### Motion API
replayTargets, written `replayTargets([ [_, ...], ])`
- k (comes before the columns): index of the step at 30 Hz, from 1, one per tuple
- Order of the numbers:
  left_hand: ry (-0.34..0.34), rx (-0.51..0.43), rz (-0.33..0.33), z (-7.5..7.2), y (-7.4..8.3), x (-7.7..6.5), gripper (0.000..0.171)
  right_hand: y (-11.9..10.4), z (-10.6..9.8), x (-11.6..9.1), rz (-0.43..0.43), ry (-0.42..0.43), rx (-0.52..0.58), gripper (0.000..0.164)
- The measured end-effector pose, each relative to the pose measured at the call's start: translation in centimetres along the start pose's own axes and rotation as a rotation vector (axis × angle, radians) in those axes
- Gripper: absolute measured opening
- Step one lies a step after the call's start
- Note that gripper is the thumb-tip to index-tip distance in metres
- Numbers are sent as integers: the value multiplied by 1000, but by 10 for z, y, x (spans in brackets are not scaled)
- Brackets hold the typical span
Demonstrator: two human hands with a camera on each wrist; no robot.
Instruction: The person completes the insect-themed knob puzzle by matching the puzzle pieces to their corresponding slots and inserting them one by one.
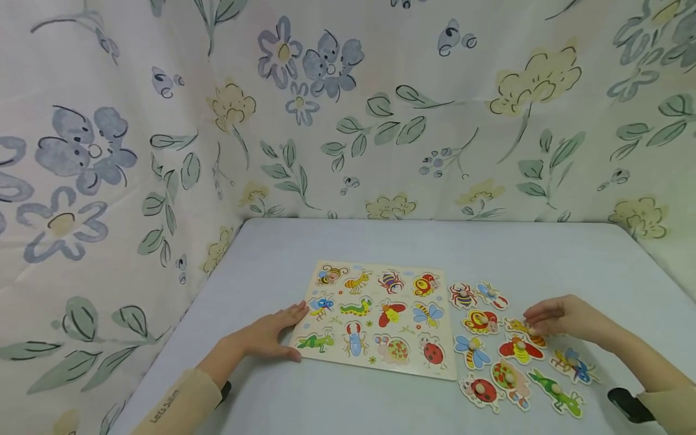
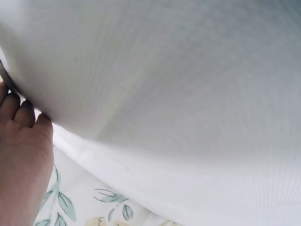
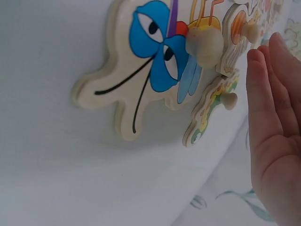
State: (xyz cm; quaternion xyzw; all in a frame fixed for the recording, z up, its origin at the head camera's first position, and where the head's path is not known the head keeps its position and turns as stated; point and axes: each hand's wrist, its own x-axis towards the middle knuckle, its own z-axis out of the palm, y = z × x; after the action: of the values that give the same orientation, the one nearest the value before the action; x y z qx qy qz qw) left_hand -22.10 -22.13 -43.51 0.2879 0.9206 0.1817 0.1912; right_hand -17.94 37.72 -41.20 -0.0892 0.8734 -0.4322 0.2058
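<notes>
My left hand (image 1: 272, 332) rests at the left edge of a wooden puzzle board (image 1: 448, 344) printed with insects, fingers on its edge and thumb near the lower left corner. In the left wrist view the fingers (image 2: 24, 113) show only partly. My right hand (image 1: 568, 317) hovers over loose knobbed pieces, closest to a yellow-orange piece (image 1: 535, 339) it partly covers. The right wrist view shows straight fingers (image 3: 263, 99) with nothing visible between them, beside a caterpillar piece (image 3: 202, 120). Nearer that camera lies a blue-eyed insect piece (image 3: 160, 52).
Right of the board lie a spider (image 1: 463, 295), a ladybug (image 1: 484, 393), a grasshopper (image 1: 558, 393), a red-winged insect (image 1: 520, 350) and several other pieces. A white cloth (image 1: 261, 254) covers the table. Behind it hangs a floral curtain (image 1: 380, 175).
</notes>
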Motion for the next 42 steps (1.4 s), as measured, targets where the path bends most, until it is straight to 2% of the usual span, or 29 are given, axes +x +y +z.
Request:
replayTargets([
  [3, -5, -2, 0, 0, 0, 0, 103, 4, 0, 0, -14, -23, 39, 34],
  [10, -11, -2, -8, -1, 1, 0, 103, 8, 3, 1, -13, -43, -20, 31],
  [18, -9, -1, -5, 1, 1, 0, 103, 5, 10, 5, 20, 21, -152, 20],
  [23, -9, 1, -7, 1, 1, 0, 103, 4, 13, 5, -1, 50, -210, 17],
  [28, -10, -5, -16, 0, 2, 0, 103, 6, 14, 5, -13, 62, -225, 16],
  [35, -13, -10, -21, -1, 2, 0, 103, 6, 13, 6, -85, 47, -227, 14],
  [42, -8, -7, -12, -2, 4, -1, 102, 1, 14, 5, -84, 139, -325, 14],
])
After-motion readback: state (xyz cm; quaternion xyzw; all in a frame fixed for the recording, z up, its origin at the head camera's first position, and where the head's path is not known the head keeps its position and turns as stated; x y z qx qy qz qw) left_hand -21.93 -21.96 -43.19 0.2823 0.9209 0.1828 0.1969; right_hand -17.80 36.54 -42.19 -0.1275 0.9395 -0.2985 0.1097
